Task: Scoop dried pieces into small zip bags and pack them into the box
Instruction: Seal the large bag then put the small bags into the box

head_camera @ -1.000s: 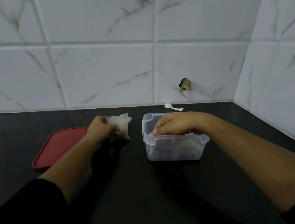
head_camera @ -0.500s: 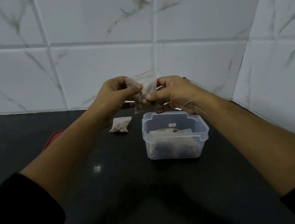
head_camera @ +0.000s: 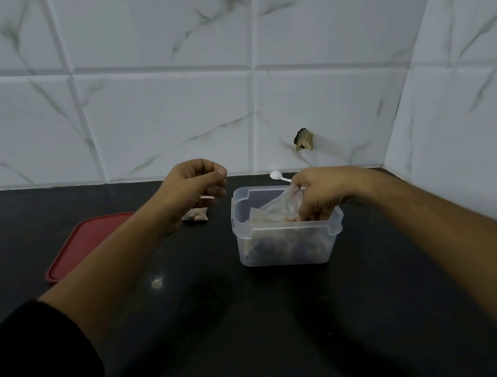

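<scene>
**Right hand in box with zip bag**

Right hand (head_camera: 319,194) reaches into the clear plastic box (head_camera: 291,245), fingers curled round a small zip bag (head_camera: 277,205). Bag's lower part is below the box rim, its upper corner above it. Box, lid off, holds more bags with dark dried pieces, blurred through the wall. Left hand (head_camera: 194,185) hovers left of the box, fingers curled, thumb by forefinger; a thin white strip shows at its fingertips, cannot tell if pinched. Second filled bag (head_camera: 196,216) lies on the black counter (head_camera: 224,315) under that hand. Red lid (head_camera: 86,244) lies flat, further left. White spoon (head_camera: 278,175) lies behind the box, by the tiled wall (head_camera: 171,119).
</scene>
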The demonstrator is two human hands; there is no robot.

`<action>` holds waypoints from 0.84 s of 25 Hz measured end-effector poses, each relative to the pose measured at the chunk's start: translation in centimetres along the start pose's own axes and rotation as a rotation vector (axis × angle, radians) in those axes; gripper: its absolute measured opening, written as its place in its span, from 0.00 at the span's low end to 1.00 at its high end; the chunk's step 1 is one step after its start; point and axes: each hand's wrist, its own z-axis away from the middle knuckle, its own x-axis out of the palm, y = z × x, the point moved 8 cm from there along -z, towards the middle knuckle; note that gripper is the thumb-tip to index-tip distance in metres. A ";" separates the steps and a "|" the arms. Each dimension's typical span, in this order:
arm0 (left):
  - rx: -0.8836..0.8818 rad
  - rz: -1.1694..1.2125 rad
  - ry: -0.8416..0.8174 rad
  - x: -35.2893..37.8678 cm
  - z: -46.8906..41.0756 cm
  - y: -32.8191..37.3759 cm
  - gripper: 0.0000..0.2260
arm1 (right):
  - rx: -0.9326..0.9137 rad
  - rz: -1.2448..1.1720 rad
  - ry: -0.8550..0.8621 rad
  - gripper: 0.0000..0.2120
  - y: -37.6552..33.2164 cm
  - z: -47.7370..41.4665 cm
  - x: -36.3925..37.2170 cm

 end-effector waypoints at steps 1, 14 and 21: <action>-0.001 -0.007 -0.005 0.1 -0.1 -0.1 0.05 | 0.023 0.061 -0.002 0.20 0.0 -0.1 0.1; 0.394 -0.523 -0.208 5.1 0.5 4.4 0.06 | -0.101 0.325 -0.128 0.08 -2.0 -1.3 2.4; 0.124 -1.196 -0.764 11.4 1.4 1.6 0.19 | -0.049 0.418 -0.084 0.07 -0.9 -2.1 1.8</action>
